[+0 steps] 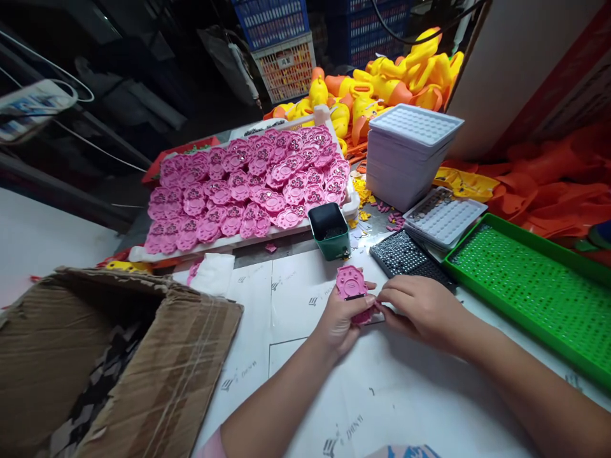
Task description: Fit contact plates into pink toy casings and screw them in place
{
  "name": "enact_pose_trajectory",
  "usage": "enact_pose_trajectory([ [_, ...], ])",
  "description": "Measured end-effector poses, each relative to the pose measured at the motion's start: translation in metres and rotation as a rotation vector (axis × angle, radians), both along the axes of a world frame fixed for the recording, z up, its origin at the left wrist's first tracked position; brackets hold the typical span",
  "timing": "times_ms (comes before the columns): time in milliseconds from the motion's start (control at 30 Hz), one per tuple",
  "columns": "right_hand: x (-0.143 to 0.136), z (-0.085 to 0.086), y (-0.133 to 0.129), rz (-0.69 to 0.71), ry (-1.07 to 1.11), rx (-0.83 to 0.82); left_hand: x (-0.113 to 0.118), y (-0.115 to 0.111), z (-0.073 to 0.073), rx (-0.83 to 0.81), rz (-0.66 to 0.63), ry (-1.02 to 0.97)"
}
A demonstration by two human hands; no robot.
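A pink moulded plastic piece with a scalloped edge and a dark strip across its middle is gripped in my left hand, the thumb lying over its front. My right hand meets it from the right, fingertips pinched together at the piece's edge; whatever they hold is hidden. Just beyond my hands stands a small dark green tub with dark bits inside. A black tray of small shiny parts lies behind my right hand.
A white tray heaped with pink pieces is at the back. Left stands an open cardboard box. On the right are a green tray, a tall stack of white trays and orange pieces. Yellow pieces pile up behind.
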State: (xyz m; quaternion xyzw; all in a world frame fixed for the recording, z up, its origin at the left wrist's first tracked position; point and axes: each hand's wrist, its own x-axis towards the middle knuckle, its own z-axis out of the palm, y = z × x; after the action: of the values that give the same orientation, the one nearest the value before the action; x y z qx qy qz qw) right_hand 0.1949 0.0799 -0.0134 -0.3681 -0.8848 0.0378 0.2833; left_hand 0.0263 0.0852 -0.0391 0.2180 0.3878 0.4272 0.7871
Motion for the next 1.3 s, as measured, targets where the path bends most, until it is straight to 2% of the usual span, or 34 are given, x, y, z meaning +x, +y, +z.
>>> enact_pose_trajectory([
  [100,0.002,0.004,0.0,-0.022,0.138,-0.084,0.0,-0.003,0.001,0.042,-0.063,-0.051],
  [267,0.008,0.014,0.0,-0.131,0.307,-0.183,0.002,-0.012,-0.001,-0.023,-0.455,-0.217],
  [367,0.011,0.017,0.002,-0.149,0.31,-0.221,0.003,-0.013,-0.002,-0.045,-0.561,-0.235],
  [667,0.017,0.014,0.007,-0.089,0.318,-0.375,-0.001,-0.012,-0.003,-0.114,-0.587,-0.176],
  [900,0.016,0.011,0.008,-0.094,0.271,-0.396,0.0,-0.013,-0.006,-0.095,-0.561,-0.184],
  [1300,0.017,0.008,0.008,-0.086,0.301,-0.392,0.003,-0.011,0.001,-0.006,-0.478,-0.223],
])
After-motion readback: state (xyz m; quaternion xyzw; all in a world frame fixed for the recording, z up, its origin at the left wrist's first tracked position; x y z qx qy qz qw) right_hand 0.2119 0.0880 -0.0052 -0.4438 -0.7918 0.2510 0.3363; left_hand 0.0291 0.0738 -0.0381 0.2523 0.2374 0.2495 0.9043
